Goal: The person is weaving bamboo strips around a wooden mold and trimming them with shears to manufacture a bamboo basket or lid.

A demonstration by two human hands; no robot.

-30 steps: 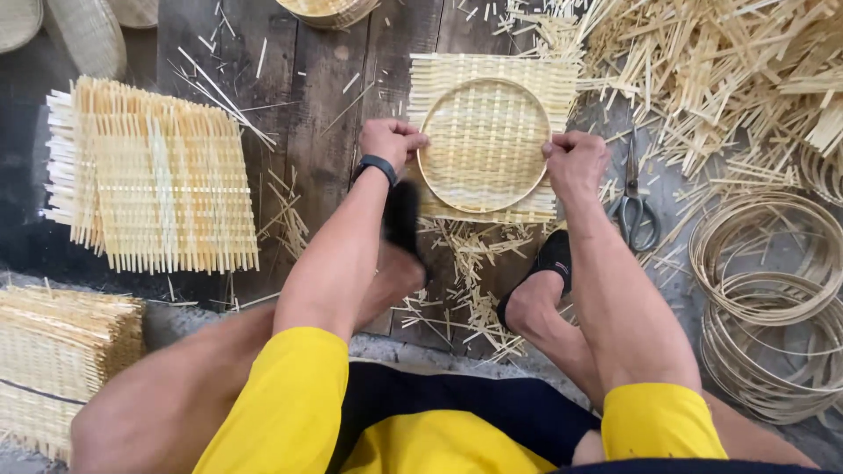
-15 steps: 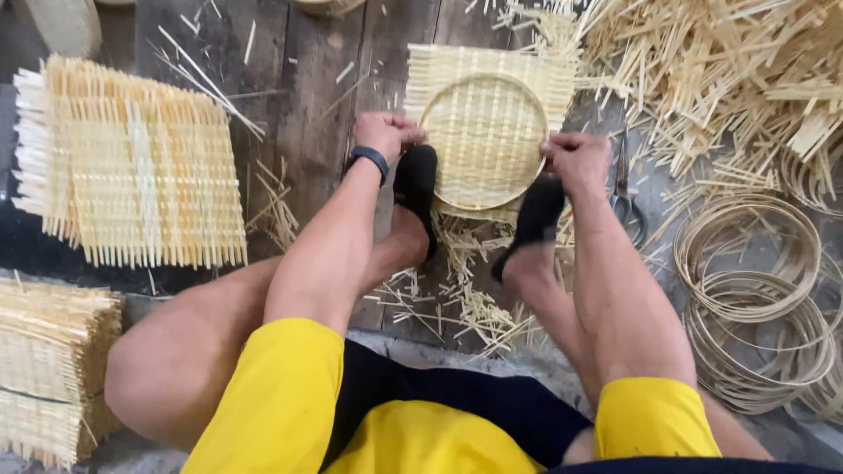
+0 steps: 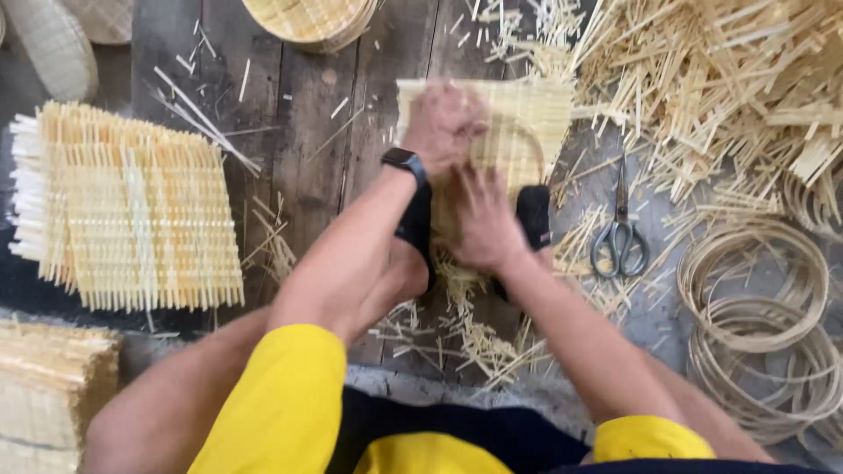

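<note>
A square woven bamboo mat [image 3: 537, 118] with a bamboo ring on it lies on the wooden boards in front of me. My left hand [image 3: 443, 123], with a black watch on its wrist, is closed on the mat's far left part. Nearer me, my right hand [image 3: 479, 219] lies on the mat's near edge with its fingers spread. My two feet in black slippers [image 3: 534, 215] sit at the mat's near edge, one on each side of the right hand. The picture is blurred by motion.
Scissors [image 3: 619, 241] lie right of the mat. Bamboo rings [image 3: 755, 325] are stacked at the right, with a heap of bamboo strips [image 3: 729, 79] behind them. Woven mats [image 3: 132, 206] lie at the left, a stack [image 3: 44, 395] at the near left, and a round basket [image 3: 307, 17] at the top.
My hands left the ring's two sides. The left moved onto the mat's far left part and the right came in to the near edge. My feet drew closer together.
</note>
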